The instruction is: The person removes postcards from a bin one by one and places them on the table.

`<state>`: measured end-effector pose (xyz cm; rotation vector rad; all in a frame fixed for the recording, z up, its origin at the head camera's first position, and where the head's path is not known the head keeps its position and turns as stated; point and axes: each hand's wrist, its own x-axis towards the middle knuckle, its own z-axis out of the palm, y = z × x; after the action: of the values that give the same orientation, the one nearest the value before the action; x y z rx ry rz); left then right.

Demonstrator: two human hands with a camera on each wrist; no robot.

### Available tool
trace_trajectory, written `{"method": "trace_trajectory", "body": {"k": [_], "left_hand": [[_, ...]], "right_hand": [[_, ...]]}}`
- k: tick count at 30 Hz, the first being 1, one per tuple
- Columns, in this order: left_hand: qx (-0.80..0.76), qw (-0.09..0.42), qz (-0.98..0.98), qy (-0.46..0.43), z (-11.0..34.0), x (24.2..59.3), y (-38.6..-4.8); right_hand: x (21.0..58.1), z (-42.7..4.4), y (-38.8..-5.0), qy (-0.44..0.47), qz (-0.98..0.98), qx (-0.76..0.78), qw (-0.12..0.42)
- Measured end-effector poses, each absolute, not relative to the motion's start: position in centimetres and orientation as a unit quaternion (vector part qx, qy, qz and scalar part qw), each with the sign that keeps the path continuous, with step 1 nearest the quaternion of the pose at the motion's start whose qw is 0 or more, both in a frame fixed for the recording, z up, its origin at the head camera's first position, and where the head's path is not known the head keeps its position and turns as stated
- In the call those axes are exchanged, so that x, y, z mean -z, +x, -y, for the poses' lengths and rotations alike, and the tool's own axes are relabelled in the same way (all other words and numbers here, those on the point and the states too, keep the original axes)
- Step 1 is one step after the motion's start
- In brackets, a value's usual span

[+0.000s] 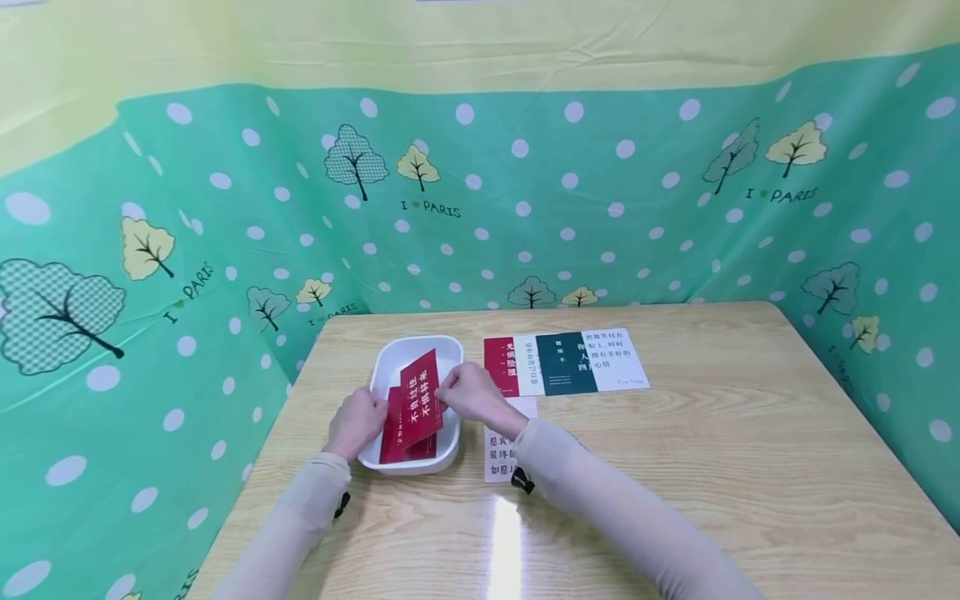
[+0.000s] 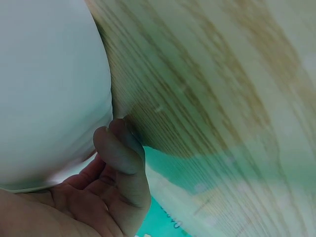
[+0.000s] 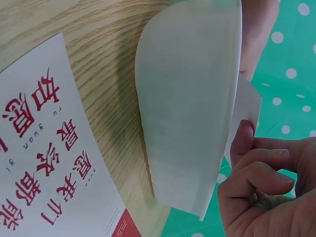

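Note:
A white plastic tub (image 1: 438,461) stands on the table with red cards inside it. My left hand (image 1: 357,423) grips the tub's left rim; in the left wrist view that hand (image 2: 116,182) has curled fingers against the tub's wall (image 2: 54,98). My right hand (image 1: 472,393) pinches the right edge of a red card with white Chinese characters (image 1: 420,392), tilted up above another red card (image 1: 392,437). In the right wrist view, thumb and finger of the right hand (image 3: 266,182) hold the card's pale back (image 3: 247,106) just beyond the tub's rim.
Right of the tub, a row of overlapping cards lies flat: a red card (image 1: 498,362), a cream card (image 1: 530,375), a dark green card (image 1: 566,375) and a white card (image 1: 621,358). A white card with red characters (image 3: 54,143) lies below them, partly under my right forearm. Patterned green cloth surrounds the wooden table (image 1: 712,433).

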<state>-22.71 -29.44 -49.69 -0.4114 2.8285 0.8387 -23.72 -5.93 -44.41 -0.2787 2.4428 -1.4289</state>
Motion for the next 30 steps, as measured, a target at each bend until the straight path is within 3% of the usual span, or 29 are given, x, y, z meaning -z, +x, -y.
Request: {"method": "trace_trajectory", "body": {"k": [30], "left_hand": [[-0.275, 0.087, -0.948, -0.138, 29.5, 49.7, -22.8]], "right_hand": [[44.3, 2.5, -23.1, -0.068, -0.818, 0.552, 0.148]]}}
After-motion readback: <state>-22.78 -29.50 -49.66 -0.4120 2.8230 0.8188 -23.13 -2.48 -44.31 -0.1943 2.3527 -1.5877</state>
